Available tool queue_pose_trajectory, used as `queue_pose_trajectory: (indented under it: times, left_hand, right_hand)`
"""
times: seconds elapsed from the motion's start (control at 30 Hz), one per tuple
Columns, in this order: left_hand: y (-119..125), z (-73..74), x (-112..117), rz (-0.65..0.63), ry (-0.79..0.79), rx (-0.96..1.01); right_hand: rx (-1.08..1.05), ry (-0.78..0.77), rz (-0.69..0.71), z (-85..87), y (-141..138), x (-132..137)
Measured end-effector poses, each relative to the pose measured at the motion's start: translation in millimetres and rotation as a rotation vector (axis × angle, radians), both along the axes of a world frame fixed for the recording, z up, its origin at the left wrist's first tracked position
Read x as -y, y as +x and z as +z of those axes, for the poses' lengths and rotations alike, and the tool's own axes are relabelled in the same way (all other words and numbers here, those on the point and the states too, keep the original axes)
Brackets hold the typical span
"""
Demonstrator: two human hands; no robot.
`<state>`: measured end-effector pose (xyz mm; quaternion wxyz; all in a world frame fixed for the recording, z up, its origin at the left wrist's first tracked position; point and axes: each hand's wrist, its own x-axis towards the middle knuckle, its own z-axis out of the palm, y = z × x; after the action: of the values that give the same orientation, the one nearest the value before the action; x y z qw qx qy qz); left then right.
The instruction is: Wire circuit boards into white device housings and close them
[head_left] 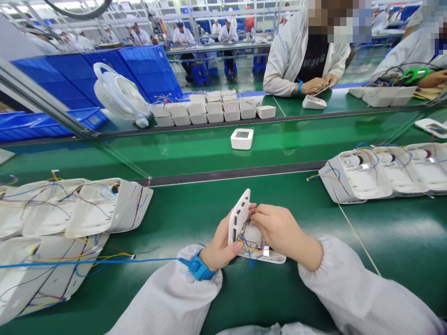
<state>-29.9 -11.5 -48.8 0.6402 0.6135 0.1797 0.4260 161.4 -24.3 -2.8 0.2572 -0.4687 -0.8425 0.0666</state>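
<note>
My left hand [221, 244] is closed around a white plastic panel [239, 216] with a row of dark slots along its edge, holding it tilted up on its side. Below and right of it lies an open white housing [277, 257] with a rounded white part [253, 235] and thin blue, yellow and dark wires [246, 242] inside. The fingers of my right hand [279, 228] are pinched together behind the panel, at the wires that run up to it; the exact spot they grip is mostly hidden. A blue strap [199, 267] with a cord circles my left wrist.
White housings with loose wires stand in rows at left [129, 204] and right [344, 179]. A small white box [242, 139] sits on the green belt beyond a dark rail [223, 175]. Farther off are stacked white boxes [206, 109], a fan [120, 95] and a co-worker [289, 60].
</note>
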Motion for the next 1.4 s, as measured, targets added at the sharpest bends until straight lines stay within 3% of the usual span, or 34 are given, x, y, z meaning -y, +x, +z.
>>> queue_pose_trajectory:
  times: [0.47, 0.63, 0.8, 1.1, 1.4]
  left_hand:
    - [4.0, 11.9, -3.6, 0.013, 0.135, -0.109]
    - [4.9, 13.1, -3.1, 0.011, -0.016, -0.042]
    - [5.3, 14.0, -3.6, 0.005, -0.08, -0.013]
    - [4.9, 15.7, -4.6, -0.026, -0.064, -0.033]
    - [5.1, 16.9, -4.8, -0.046, -0.026, -0.027]
  right_hand:
    - [0.127, -0.018, -0.087, -6.7, -6.0, -1.0]
    - [0.037, -0.134, -0.099, 15.6, -0.4, 3.2]
    - [-0.159, -0.308, 0.136, 40.3, 3.3, 20.8]
    - [-0.42, -0.643, 0.226, 38.0, 29.5, 0.4]
    - [-0.411, -0.634, 0.313, 38.3, 29.9, -1.8]
